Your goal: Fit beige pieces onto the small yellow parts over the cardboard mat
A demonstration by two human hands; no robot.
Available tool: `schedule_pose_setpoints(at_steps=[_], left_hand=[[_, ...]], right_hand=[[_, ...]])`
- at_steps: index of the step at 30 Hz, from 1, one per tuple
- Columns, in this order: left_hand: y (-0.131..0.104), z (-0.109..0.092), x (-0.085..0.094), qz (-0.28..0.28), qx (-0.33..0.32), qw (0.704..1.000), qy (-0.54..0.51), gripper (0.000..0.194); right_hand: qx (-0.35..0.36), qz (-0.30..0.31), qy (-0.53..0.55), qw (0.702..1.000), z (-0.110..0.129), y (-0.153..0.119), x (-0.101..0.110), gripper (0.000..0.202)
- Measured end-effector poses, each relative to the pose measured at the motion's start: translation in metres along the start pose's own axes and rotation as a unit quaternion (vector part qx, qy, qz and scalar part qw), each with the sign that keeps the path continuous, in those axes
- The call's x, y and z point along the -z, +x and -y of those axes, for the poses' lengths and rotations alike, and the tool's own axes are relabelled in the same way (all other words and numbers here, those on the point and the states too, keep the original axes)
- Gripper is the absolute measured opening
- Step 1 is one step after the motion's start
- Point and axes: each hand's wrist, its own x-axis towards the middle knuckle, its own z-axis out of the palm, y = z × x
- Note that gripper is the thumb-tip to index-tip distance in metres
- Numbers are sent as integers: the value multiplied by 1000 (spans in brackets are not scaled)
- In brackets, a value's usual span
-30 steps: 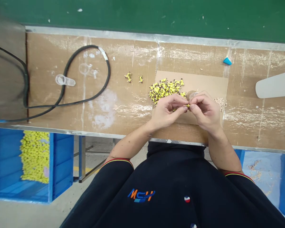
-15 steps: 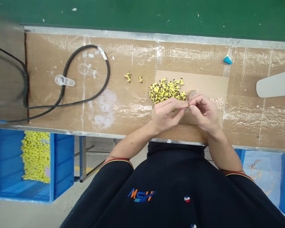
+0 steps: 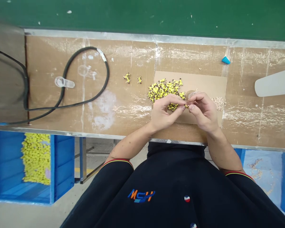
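Note:
My left hand [image 3: 166, 111] and my right hand [image 3: 205, 111] meet fingertip to fingertip over a cardboard sheet. Both are closed in a pinch on a small yellow figure piece [image 3: 186, 106], mostly covered by the fingers. A pile of small yellow-and-dark figures [image 3: 162, 90] lies behind and beside my left hand, on the sheet. Just behind the right fingertips stands a small round container [image 3: 189, 93], partly hidden by that hand. Tiny pale pink pieces [image 3: 218, 103] are heaped to the right of my right hand.
Small yellow figures [image 3: 127, 77] lie apart on the left. A black cable [image 3: 66, 68] loops around a clear plastic scoop-like piece [image 3: 64, 82]. A blue cone-shaped piece [image 3: 226, 60] and a white object [image 3: 274, 83] are at right. A blue crate [image 3: 61, 164] below holds yellow pieces.
My left fingers have spread slightly and shifted, so more of the yellow piece and of the pile behind shows. The right hand stays almost in place. The view has shifted slightly.

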Motion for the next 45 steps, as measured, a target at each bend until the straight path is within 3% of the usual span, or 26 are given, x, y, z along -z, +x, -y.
schedule_pose_setpoints(at_steps=[13, 28, 45], left_hand=[[1, -1, 1, -5, 10, 1000, 14, 16], [7, -8, 0, 9, -100, 989, 110, 18], [3, -10, 0, 32, -59, 993, 93, 17]], right_hand=[[37, 5, -45, 998, 2, 4, 0, 8], [18, 4, -54, 998, 3, 3, 0, 12], [-59, 38, 26, 997, 8, 6, 5, 10]])
